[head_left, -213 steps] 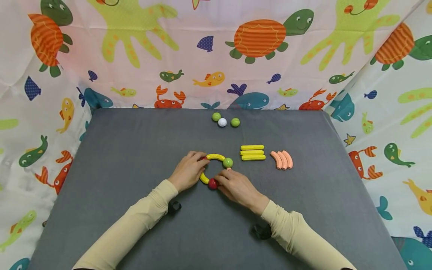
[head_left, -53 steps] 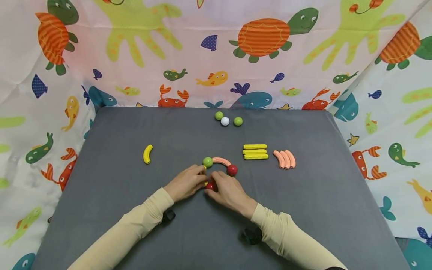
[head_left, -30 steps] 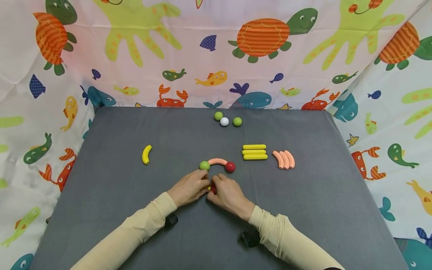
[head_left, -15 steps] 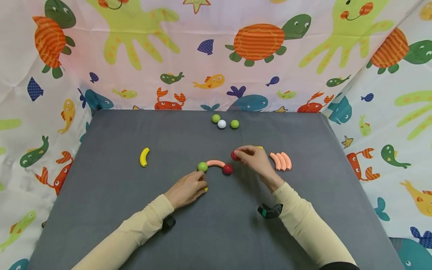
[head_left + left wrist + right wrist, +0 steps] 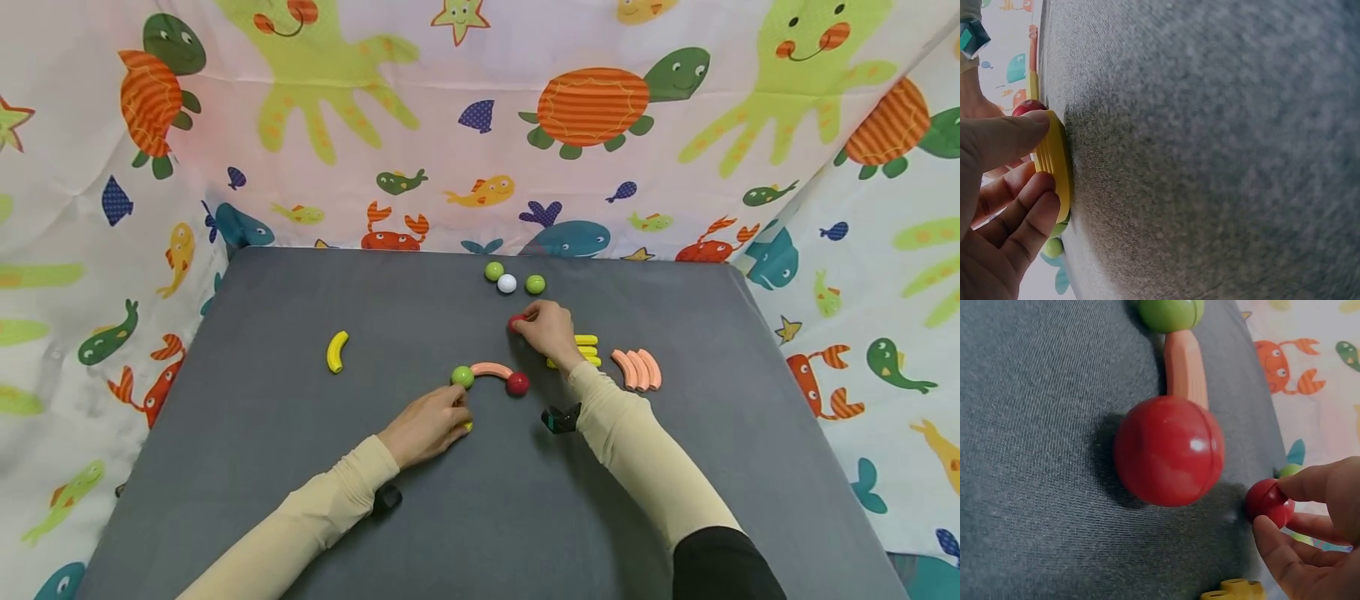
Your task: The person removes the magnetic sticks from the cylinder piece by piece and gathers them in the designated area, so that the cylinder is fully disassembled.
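My left hand [image 5: 429,425] pinches a yellow curved stick [image 5: 1057,162] between thumb and fingers, low over the table; the fingers mostly hide it in the head view. Just beyond these fingers lies a joined chain: a green ball [image 5: 462,377], a pink curved stick [image 5: 491,368] and a red ball [image 5: 517,383]. Whether the yellow stick joins the green ball is hard to tell. Farther back, my right hand [image 5: 549,332] holds a second red ball [image 5: 1269,503] by its fingertips, at or just above the table, in front of the loose balls.
Two green balls [image 5: 535,284] and a white ball [image 5: 507,284] sit near the table's back edge. Straight yellow sticks [image 5: 587,351] lie partly behind my right wrist, pink curved sticks [image 5: 637,370] right of them. One yellow curved stick [image 5: 337,352] lies alone at left.
A ring of sticks and balls has been partly taken apart, one yellow curved stick set at left. My right hand pulled a red ball off the yellow stick and carried it back and right.
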The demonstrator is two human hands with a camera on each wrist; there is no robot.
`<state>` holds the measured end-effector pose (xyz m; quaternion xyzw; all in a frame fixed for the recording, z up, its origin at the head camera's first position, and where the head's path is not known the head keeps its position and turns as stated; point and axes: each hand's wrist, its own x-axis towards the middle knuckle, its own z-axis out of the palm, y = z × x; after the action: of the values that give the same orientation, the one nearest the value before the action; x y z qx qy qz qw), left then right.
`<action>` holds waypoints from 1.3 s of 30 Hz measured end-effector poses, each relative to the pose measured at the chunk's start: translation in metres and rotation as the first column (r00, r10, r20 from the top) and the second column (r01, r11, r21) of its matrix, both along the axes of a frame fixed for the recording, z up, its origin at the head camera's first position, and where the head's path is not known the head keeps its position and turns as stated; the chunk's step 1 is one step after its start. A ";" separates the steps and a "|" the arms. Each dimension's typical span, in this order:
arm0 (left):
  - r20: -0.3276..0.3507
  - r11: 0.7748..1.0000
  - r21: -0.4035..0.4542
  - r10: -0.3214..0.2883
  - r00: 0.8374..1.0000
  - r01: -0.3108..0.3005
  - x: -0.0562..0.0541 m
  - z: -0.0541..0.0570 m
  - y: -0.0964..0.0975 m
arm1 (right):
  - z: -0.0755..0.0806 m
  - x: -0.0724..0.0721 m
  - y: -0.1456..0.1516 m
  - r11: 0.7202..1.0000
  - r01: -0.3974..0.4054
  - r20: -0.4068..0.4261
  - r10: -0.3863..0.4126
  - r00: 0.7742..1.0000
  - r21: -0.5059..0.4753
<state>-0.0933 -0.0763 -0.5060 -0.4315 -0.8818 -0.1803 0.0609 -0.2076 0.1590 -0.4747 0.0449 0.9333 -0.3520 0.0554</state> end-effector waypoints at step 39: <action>0.066 0.999 -0.045 -0.020 0.998 0.023 -0.038 0.012 -0.010 | -0.025 0.141 -0.045 0.773 -0.461 -0.249 0.595 0.764 0.435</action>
<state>-0.1314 -0.0865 -0.4939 -0.4361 -0.8825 -0.1748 0.0203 -0.0666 0.1141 -0.5001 -0.2828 0.9464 -0.1524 -0.0330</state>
